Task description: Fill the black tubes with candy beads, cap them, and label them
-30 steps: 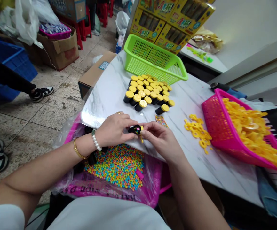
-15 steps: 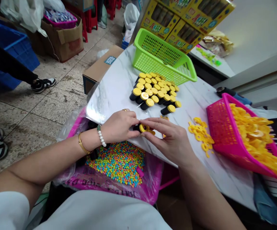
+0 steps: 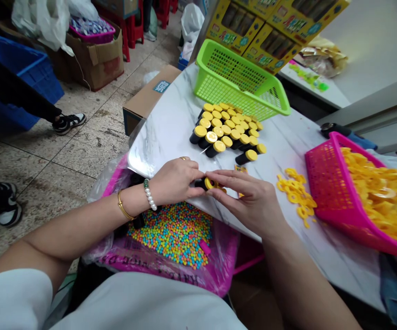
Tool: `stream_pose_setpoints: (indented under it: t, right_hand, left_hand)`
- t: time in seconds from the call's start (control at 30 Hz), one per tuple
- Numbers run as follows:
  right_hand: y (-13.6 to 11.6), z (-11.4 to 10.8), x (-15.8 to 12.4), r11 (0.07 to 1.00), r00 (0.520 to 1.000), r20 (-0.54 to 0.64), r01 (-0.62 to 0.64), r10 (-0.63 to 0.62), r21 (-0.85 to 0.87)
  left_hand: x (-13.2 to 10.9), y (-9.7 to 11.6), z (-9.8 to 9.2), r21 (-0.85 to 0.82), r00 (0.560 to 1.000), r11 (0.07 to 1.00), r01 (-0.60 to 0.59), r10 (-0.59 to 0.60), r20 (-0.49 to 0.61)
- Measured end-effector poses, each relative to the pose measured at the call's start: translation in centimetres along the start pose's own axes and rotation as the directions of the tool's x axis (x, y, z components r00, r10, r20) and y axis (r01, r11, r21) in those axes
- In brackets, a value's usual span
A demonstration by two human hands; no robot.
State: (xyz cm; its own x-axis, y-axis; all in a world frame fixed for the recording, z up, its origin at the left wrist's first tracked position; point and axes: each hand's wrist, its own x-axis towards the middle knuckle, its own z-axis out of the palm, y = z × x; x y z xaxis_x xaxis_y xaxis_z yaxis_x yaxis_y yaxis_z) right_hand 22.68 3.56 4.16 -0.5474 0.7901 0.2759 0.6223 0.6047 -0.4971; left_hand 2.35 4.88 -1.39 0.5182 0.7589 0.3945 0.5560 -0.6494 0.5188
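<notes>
At the front edge of the table, my left hand point(image 3: 175, 181) is closed around a small black tube point(image 3: 200, 183) lying on its side. My right hand point(image 3: 251, 197) pinches a yellow plastic piece with a round hole point(image 3: 209, 184) against the tube's end; my fingers partly cover it. Just beyond, black tubes with yellow caps point(image 3: 215, 147) stand in a cluster, and one capped tube point(image 3: 245, 157) leans apart from them. Loose yellow ring-shaped pieces point(image 3: 295, 192) lie right of my right hand. Below my wrists, small multicoloured balls point(image 3: 174, 233) fill a plastic-lined pink tray point(image 3: 215, 279).
A green basket point(image 3: 239, 94) stands behind the capped tubes, with yellow boxes point(image 3: 234, 27) stacked behind it. At right, a pink basket point(image 3: 329, 188) holds more yellow pieces. Another person's leg and shoe point(image 3: 68, 123) show at left, near a blue crate point(image 3: 40, 82).
The whole view has shifted slightly, so things appear a little further right. Both hands keep the same hold on the tube and the yellow piece.
</notes>
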Motion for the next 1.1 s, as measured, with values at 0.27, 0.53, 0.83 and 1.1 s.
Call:
stream_pose_setpoints:
  t: [0.27,0.53,0.83,1.1]
  right_hand:
    - [0.0,0.0,0.3,1.000,1.000,0.015,0.015,-0.016,0.020]
    - [0.5,0.1,0.6,0.998,0.999,0.046,0.023,-0.026,0.065]
    - [0.6,0.7,0.3,0.993,0.999,0.000,-0.053,0.053,0.104]
    - [1.6,1.8,0.5,0.982,0.997,-0.073,-0.005,0.019,0.190]
  left_hand:
    - [0.1,0.1,0.0,0.016,1.000,1.000,0.011,-0.012,0.024]
    - [1.1,2.3,-3.0,-0.376,0.895,0.830,0.412,-0.289,0.341]
    - [1.0,3.1,-0.9,-0.659,0.759,0.385,0.646,-0.423,0.496]
    - [1.5,1.3,-1.9,-0.683,0.652,0.036,0.730,-0.337,0.679]
